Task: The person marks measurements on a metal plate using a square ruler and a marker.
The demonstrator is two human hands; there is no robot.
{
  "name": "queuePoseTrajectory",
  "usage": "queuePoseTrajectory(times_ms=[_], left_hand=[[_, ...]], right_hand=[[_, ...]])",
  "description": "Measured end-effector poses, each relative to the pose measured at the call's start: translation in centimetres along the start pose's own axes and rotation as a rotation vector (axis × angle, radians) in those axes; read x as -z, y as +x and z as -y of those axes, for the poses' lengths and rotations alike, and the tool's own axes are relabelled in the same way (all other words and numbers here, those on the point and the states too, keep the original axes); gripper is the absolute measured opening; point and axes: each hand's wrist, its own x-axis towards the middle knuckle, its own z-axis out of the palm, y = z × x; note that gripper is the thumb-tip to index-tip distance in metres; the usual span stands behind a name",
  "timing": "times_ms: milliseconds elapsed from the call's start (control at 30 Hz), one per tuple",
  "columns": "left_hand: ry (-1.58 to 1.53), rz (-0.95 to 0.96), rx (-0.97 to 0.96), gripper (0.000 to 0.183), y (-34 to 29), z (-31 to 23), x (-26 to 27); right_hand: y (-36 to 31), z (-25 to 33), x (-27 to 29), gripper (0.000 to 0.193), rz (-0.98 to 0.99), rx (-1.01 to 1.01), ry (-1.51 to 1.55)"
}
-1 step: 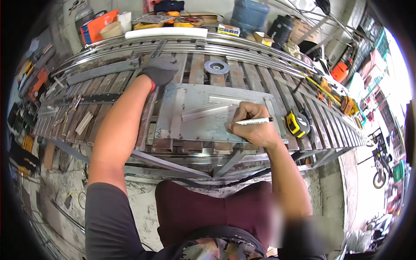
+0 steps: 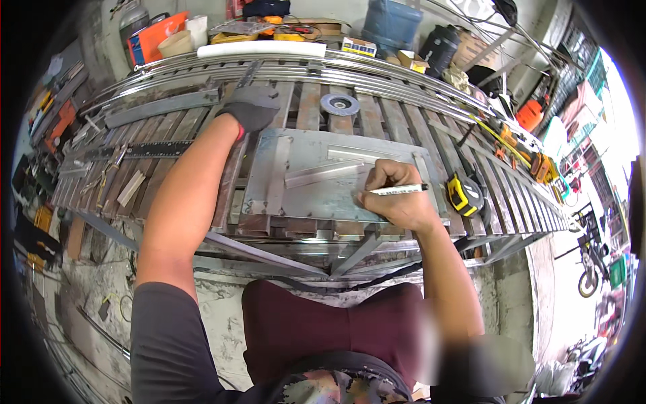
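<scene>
Across the slatted metal table [image 2: 307,108], at its near edge, lies a grey metal plate [image 2: 316,202], flat. Two pale metal strips [image 2: 323,173] rest on it, the nearer one slanted, its right end close to my knuckles.

My left hand [image 2: 252,109], in a dark grey glove, is just past the plate's far left corner. Fingers look close together; whether they grip or press anything, I cannot tell. My right hand [image 2: 402,202], bare, is over the right part of the plate, fingers curled, thumb and fingertips pinching a white pen [image 2: 400,190]. Its dark end points right. Writing tip hidden by my fingers; contact with the plate cannot be told.

Right of the plate: yellow-and-black tape measure [image 2: 464,194]. Beyond the plate: grey disc [image 2: 340,110].

Markings: the yellow-and-white carton [image 2: 358,46] at the back bears print, too small to read. Dark lettering runs along the pen barrel.

Against the earlier frame: the whole view sits slightly further right. Both hands keep the same pose; plate, strips and pen show no shift relative to one another.
</scene>
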Motion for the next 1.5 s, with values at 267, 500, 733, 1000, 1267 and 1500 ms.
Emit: queuePoseTrajectory(times_ms=[267,500,733,1000,1267,1500], left_hand=[[0.041,0.096,-0.019,0.02,-0.1,-1.5,1.8],[0.095,0.051,-0.101,0.018,-0.2,-0.8,0.4],[0.042,0.109,-0.074,0.018,0.1,-0.9,1.2],[0.011,0.17,-0.069,0.026,0.0,-1.5,2.5],[0.034,0.178,-0.073,0.026,0.0,-2.2,3.4],[0.059,0.184,-0.114,0.026,-0.2,-1.3,2.6]], right_hand=[[0.5,0.2,-0.6,0.032,0.001,-0.022,0.017],[0.4,0.3,-0.7,0.03,-0.015,0.007,-0.019],[0.4,0.4,-0.6,0.031,-0.005,0.032,-0.03],[0.5,-0.4,-0.1,0.03,-0.122,0.049,-0.009],[0.6,-0.3,0.7,0.029,0.01,0.026,-0.015],[0.6,0.0,0.2,0.028,0.015,0.032,-0.028]])
